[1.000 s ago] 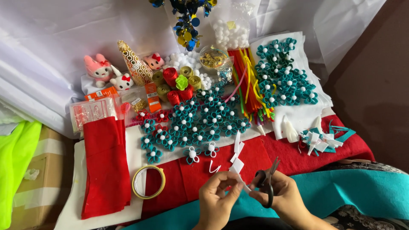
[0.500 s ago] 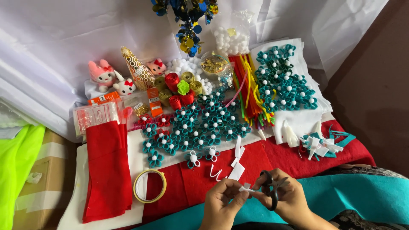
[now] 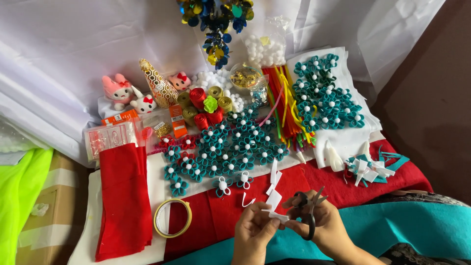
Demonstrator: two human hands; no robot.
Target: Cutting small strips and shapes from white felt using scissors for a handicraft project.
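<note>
Pinching a white felt strip (image 3: pixel 273 203), left-hand fingers (image 3: pixel 260 223) press together; right hand (image 3: pixel 324 225) grips black scissors (image 3: pixel 306 216).

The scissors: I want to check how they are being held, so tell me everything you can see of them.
The scissors are small, with black loop handles and slim grey metal blades. The right hand holds them, fingers through the loops, low in the head view above the teal cloth. The blades are open and point up and to the right. Just beside them the left hand pinches a white strip of felt or foam. Whether the blades touch the strip cannot be told.
</note>
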